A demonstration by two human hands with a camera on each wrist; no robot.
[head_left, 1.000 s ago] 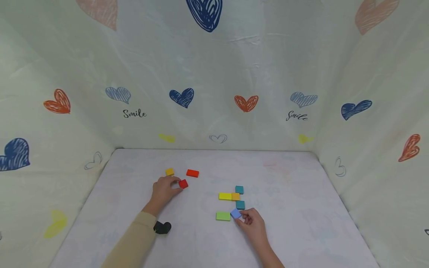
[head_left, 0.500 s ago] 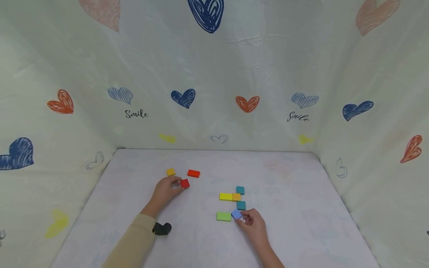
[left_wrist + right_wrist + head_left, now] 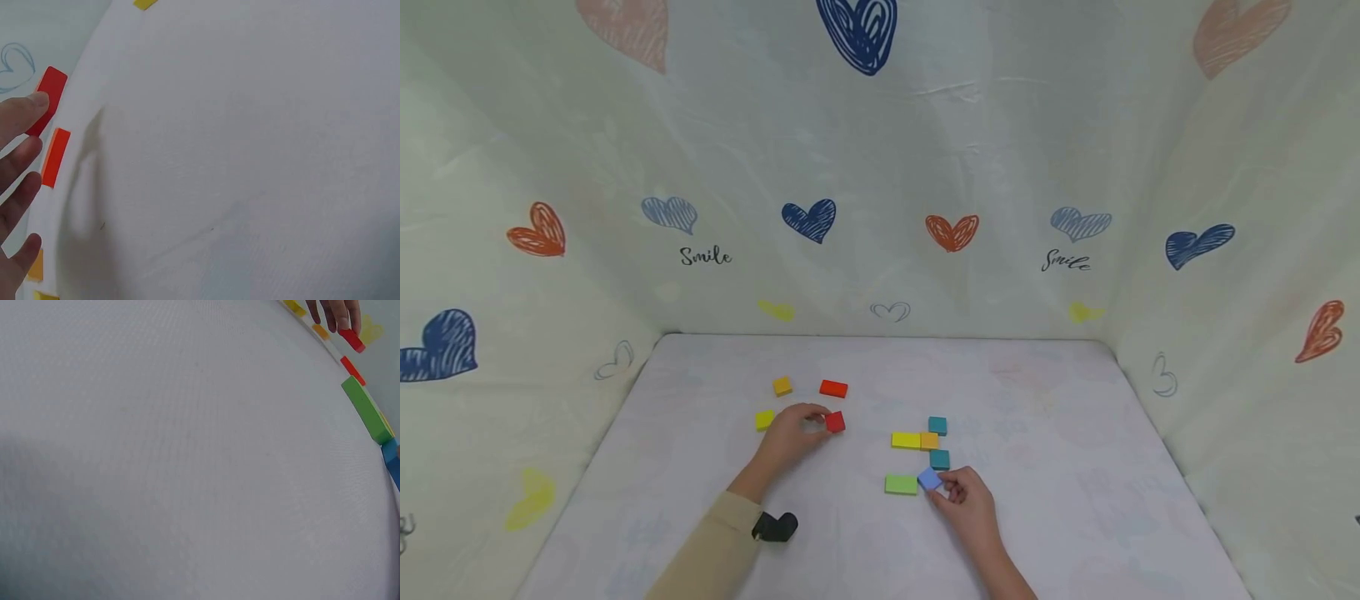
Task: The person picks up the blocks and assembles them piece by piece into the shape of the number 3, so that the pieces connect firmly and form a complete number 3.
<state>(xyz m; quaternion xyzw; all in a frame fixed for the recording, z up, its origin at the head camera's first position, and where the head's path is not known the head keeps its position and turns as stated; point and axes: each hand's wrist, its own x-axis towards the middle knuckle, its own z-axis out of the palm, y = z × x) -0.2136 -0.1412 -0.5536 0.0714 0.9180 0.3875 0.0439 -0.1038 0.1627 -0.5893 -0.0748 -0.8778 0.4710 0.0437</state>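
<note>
My left hand (image 3: 795, 438) pinches a red block (image 3: 835, 422) between thumb and fingers; in the left wrist view the red block (image 3: 53, 94) is held above the table. Farther right, my right hand (image 3: 967, 498) pinches a blue block (image 3: 929, 479), turned at an angle, its corner close to the right end of a light green block (image 3: 901, 485). Above the blue block are two teal blocks (image 3: 937, 426), one on each side of an orange block (image 3: 929, 442). A long yellow block (image 3: 906, 440) adjoins that orange one on its left.
Beyond my left hand lie an orange-yellow block (image 3: 782, 386) and an orange-red oblong block (image 3: 833, 389). A yellow block (image 3: 764, 420) sits just left of that hand. Heart-printed white cloth (image 3: 880, 275) walls the table (image 3: 1045, 400) at the back and sides.
My left hand has moved right and slightly nearer with the red block, uncovering a yellow block at its left. My right hand stays on the blue block.
</note>
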